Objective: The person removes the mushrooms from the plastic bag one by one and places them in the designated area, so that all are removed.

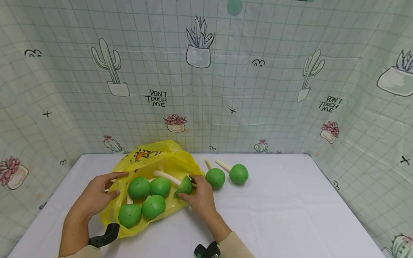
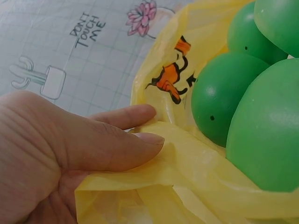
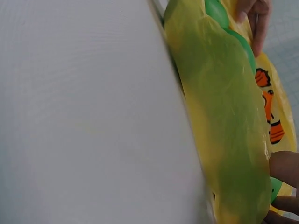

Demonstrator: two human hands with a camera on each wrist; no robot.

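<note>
A yellow plastic bag [image 1: 178, 164] lies on its side with its mouth toward me. Several green ball-headed sticks with cream handles sit in it, among them one green ball [image 1: 154, 207] at the front. My left hand [image 1: 96, 195] holds the bag's left rim; in the left wrist view its thumb [image 2: 126, 149] lies on the plastic. At the bag's right side, my right hand [image 1: 201, 195] grips the green head of a stick [image 1: 184, 187], its cream handle pointing into the bag. The plastic hides much of this grip in the right wrist view.
Just right of the bag, two more green-headed sticks lie on the white table [image 1: 275, 215], one head [image 1: 215, 178] close to my right hand and the other [image 1: 239, 173] farther right. A patterned cloth [image 1: 235, 88] hangs behind and along both sides.
</note>
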